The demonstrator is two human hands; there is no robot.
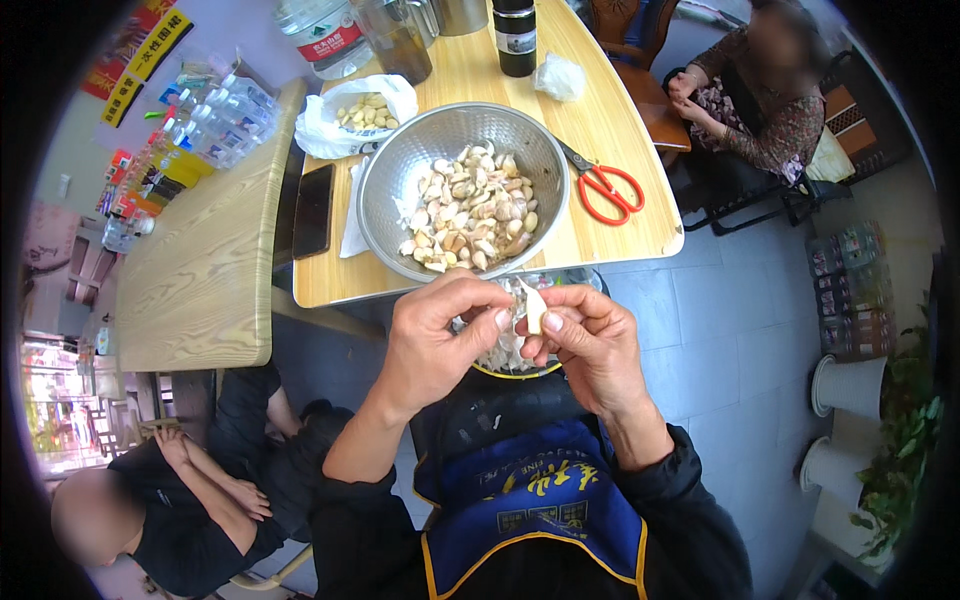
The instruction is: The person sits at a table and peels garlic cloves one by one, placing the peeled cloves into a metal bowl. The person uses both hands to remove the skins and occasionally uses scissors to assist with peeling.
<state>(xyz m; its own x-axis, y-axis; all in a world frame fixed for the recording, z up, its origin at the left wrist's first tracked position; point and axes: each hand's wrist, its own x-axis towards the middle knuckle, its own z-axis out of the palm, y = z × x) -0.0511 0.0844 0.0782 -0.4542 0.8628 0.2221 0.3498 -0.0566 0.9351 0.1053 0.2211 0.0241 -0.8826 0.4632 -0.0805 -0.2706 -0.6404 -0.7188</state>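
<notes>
My right hand (592, 337) pinches a pale garlic clove (535, 309) upright between thumb and fingers. Just beside it, my left hand (442, 337) has its thumb and forefinger tips close together; whether a scrap of skin is between them is hard to see. Below both hands is a yellow-rimmed bin (517, 373) with papery garlic skins (504, 351) in it, partly hidden by the hands. Beyond them a dimpled metal bowl (382, 217) holds many unpeeled garlic cloves (476, 202). A white plastic bag (315, 131) behind the bowl contains peeled cloves (367, 114).
Red-handled scissors (611, 196) lie right of the bowl on the wooden table (637, 236); a phone (313, 211) lies left. A black flask (515, 41), a pitcher (397, 45) and a large water bottle (326, 41) stand behind. Two people sit nearby, one each side.
</notes>
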